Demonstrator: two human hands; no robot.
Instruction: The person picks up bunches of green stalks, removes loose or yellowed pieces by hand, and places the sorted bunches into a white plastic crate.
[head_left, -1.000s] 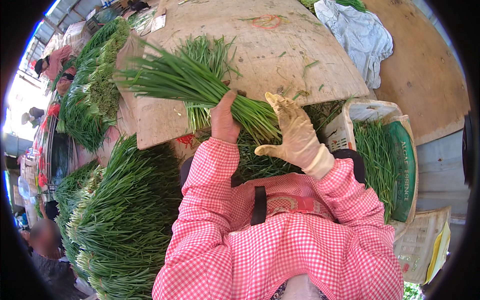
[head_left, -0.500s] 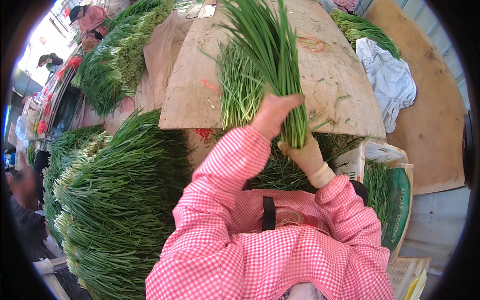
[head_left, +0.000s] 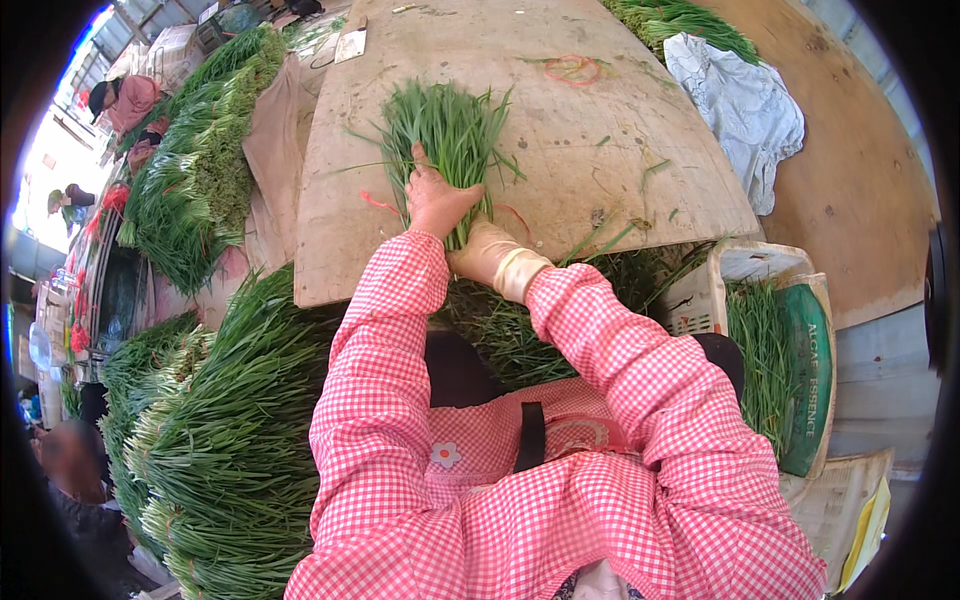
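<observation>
A bunch of garlic chives (head_left: 445,125) lies on the wooden board, its leaf tips pointing away from me. My left hand (head_left: 438,200), bare, is closed over the bunch from above, thumb stretched across it to the right. Just nearer to me, my right hand (head_left: 485,252) in a pale glove is closed at the cut ends; its fingertips are partly hidden by the stalks. Part of a red tie (head_left: 378,203) shows on the board left of my left hand.
The wooden board (head_left: 560,190) spreads ahead, with a loop of orange ties (head_left: 572,70) on it. Stacked chives (head_left: 230,430) rise on my left. To the right are a white crate (head_left: 745,262), a green sack (head_left: 805,380) and a pale cloth (head_left: 735,110). Other people sit at far left.
Both hands have come left and lowered the held chives onto the board, where the other chives lay. My right hand stays at the cut ends. The view has shifted.
</observation>
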